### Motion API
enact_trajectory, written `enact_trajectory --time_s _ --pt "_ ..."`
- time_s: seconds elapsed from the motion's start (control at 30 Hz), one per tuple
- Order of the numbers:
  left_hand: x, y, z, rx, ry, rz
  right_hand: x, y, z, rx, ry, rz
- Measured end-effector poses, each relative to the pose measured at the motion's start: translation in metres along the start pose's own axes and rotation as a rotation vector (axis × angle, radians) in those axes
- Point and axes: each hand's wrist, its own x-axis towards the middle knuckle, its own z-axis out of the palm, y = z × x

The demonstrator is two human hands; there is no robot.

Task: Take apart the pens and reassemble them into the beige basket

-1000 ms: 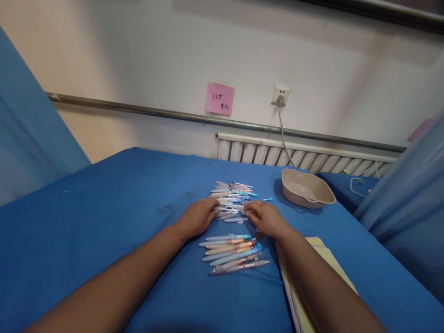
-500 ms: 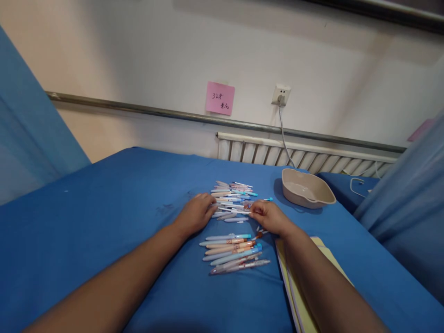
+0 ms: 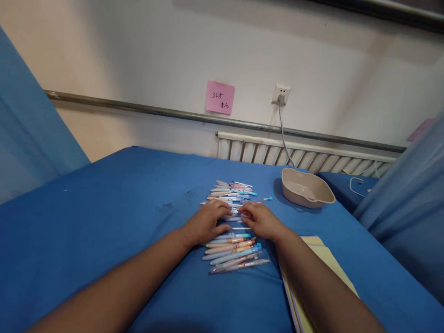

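Lots of pens (image 3: pixel 236 255) lie left of the tan bowl (image 3: pixel 307 187).
Our left hand (image 3: pixel 208 221) and right hand (image 3: pixel 262 220) curl over them, but we can't tell if either grips any.

Pale wall (image 3: pixel 145 55). Pink note (image 3: pixel 220 97), handwritten, just above a metal rail (image 3: pixel 156 110). Outlet (image 3: pixel 280 95) to its right, plug in, cord (image 3: pixel 282 133) hanging down across rail and radiator (image 3: pixel 265 149). Beige basin (image 3: pixel 297 197) upright on blue cloth (image 3: pixel 114 194), radiator behind. Yellow pad (image 3: pixel 318 245) lower right, partly hidden. Blue curtains (image 3: pixel 31 120) at both edges; second pink note (image 3: pixel 420 130) beside the right-hand one. Dark pipe (image 3: pixel 391 10) top right.
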Motion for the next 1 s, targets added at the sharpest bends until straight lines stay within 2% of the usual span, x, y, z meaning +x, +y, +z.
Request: enact_trajectory --time_s 0.1,0.2,0.27,0.43,0.53,0.73,0.87,1.0 --pt "0.001 0.003 0.002 0.030 -0.033 -0.004 0.000 -0.005 -0.001 -0.004 0.067 -0.006" --pt "0.002 0.003 0.001 0.055 0.035 -0.045 -0.001 -0.009 -0.005 -0.003 0.111 0.023" --pt "0.002 0.004 -0.002 0.047 0.042 -0.064 -0.001 -0.013 -0.006 0.012 0.091 0.022" --pt "0.000 0.006 -0.009 -0.038 -0.211 -0.076 -0.003 -0.020 -0.001 0.072 -0.008 0.017" --pt "-0.001 0.007 -0.011 -0.061 -0.266 -0.046 -0.003 -0.021 0.000 0.086 -0.022 0.023" --pt "0.000 0.012 -0.011 0.018 -0.231 -0.050 -0.001 -0.025 -0.002 0.122 0.033 -0.028" --pt "0.002 0.015 -0.008 0.056 -0.129 -0.040 0.000 -0.026 0.000 0.142 0.032 -0.045" --pt "0.003 0.015 -0.007 0.064 -0.045 -0.030 0.001 -0.024 0.004 0.161 -0.009 0.008"
